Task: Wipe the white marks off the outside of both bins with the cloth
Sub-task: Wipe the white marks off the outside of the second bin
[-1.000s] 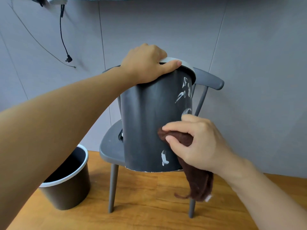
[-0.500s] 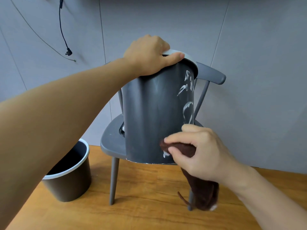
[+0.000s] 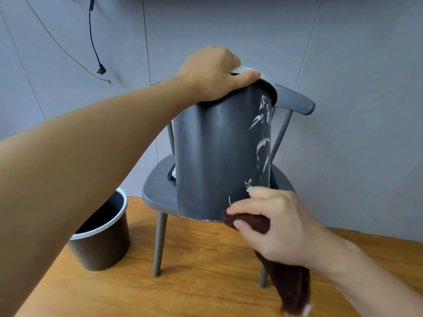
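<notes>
Right hand (image 3: 281, 227): nearest, at 4 o'clock; fingers curled tight round a dark brown fuzzy cloth (image 3: 288, 287), its bunched end pressed to the lower edge of the held bin, its loose tail hanging down toward 5 o'clock.
Cloth handling: soft and limp, I judge; it needs bunching in the fist so a firm pad meets the wall.
Left hand (image 3: 212, 74): at 12 o'clock, palm over the top, fingers closed over the pale grey rim, thumb along the edge.
Held bin: a tall dark grey plastic bin (image 3: 212, 156), centre frame, tipped, its base hiding part of the seat of a grey wooden chair (image 3: 158, 191); whether it rests there I cannot tell.
White marks (image 3: 263, 145): smears down the bin's wall at 2 o'clock, with small flecks just above the right hand.
Bin handling: probably light, stiff and smooth, so likely to slide; the rim looks the surest hold.
Second bin: a round dark plastic bin with white rim (image 3: 103, 239), upright on the wooden floor (image 3: 194, 282) at 8 o'clock, well apart from both hands.
Far: grey panelled wall (image 3: 343, 65), a black cable (image 3: 93, 42) hanging at 11 o'clock.
</notes>
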